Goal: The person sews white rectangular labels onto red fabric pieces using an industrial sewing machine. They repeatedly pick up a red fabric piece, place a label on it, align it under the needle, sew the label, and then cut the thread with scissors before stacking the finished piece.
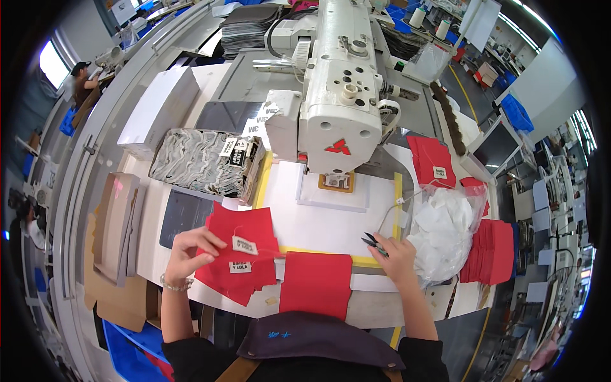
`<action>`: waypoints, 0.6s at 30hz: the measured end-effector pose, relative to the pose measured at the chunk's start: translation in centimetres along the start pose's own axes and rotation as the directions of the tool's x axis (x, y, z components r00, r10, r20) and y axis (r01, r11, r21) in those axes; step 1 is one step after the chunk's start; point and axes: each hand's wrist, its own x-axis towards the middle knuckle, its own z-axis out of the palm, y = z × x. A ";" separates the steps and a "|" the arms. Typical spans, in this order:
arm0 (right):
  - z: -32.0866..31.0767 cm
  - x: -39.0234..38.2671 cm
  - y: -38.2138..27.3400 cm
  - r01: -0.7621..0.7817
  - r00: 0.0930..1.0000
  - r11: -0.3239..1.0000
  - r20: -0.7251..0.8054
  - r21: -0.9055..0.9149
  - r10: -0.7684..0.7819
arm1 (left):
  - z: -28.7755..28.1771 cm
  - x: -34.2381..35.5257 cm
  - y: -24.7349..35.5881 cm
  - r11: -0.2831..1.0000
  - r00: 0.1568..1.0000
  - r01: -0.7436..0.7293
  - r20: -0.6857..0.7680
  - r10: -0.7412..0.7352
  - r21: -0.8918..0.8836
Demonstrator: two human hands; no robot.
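Currently the left hand is over the left end of the fanned red pieces, thumb and bent fingers parted with a narrow gap; I cannot tell whether the fingertips touch the cloth. Just right of them lies a pale label on the top piece. This red pile sits toward the worktable's front edge, left of centre, its lower corner close to that edge. Beside it a single-looking red panel hangs over the front edge, its upper end on the yellow-bordered white sheet.

The right hand grips a small dark pointed tool, tips toward the left, above the sheet's right front corner. Between the hands the white sheet gives open room back to the sewing machine. To the right, room is tight: a clear bag of white pieces stands just beside this hand, and a red stack fills the right front corner. Left of the pile, a dark flat plate and an open carton line the left edge.
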 end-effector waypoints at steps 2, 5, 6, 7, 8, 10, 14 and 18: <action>-0.7 -0.4 -0.5 -0.008 1.000 1.000 0.011 -0.028 0.009 | -0.7 -1.7 0.8 0.992 0.992 0.117 0.035 -0.119 0.046; -1.6 -0.7 -0.4 -0.004 1.000 0.997 0.008 -0.073 0.004 | -2.5 -4.0 0.3 0.945 0.953 0.271 0.091 -0.291 0.182; -1.8 -0.8 -0.2 0.001 1.000 0.996 0.003 -0.084 0.000 | -3.0 -4.6 0.2 0.889 0.920 0.367 0.035 -0.391 0.275; -2.0 -1.0 -0.1 0.004 1.000 0.996 0.005 -0.092 -0.003 | -3.3 -4.9 0.5 0.815 0.878 0.456 -0.032 -0.477 0.358; -2.2 -1.1 0.0 0.007 1.000 0.995 0.007 -0.100 -0.006 | -3.6 -4.9 0.6 0.766 0.855 0.504 -0.103 -0.509 0.399; -2.6 -1.0 0.3 0.009 1.000 0.992 -0.007 -0.124 -0.010 | -3.9 -4.7 0.9 0.651 0.794 0.601 -0.253 -0.552 0.464; -2.9 1.2 1.5 -0.100 0.995 0.960 -0.044 -0.262 0.091 | -1.5 -1.4 1.0 0.760 0.898 0.438 -0.199 -0.392 0.481; -2.6 3.5 2.7 -0.249 0.957 0.917 0.065 -0.312 0.283 | 2.3 3.0 1.4 0.799 0.949 0.278 -0.024 -0.314 0.534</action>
